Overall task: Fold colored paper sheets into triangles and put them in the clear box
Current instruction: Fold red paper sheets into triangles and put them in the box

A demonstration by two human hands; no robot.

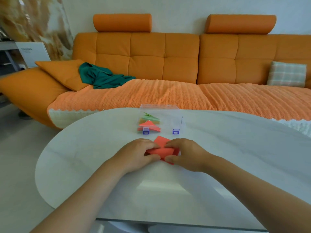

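A red paper sheet (162, 148) lies partly folded on the white table (84, 157), its far corner pointing at the clear box (170, 109). My left hand (136, 153) pinches the paper's left side between thumb and fingers. My right hand (185, 153) pinches its right side the same way. Both hands cover much of the sheet. The clear box stands just beyond the paper, with two blue latches (145, 131) on its near side. Folded green, orange and red triangles (149, 124) lie in its left half.
An orange sofa (151, 64) runs behind the table, with a green cloth (102, 78) on its left seat and a checked cushion (287, 74) at the right. The table's rounded edge curves at the left; floor lies beyond it.
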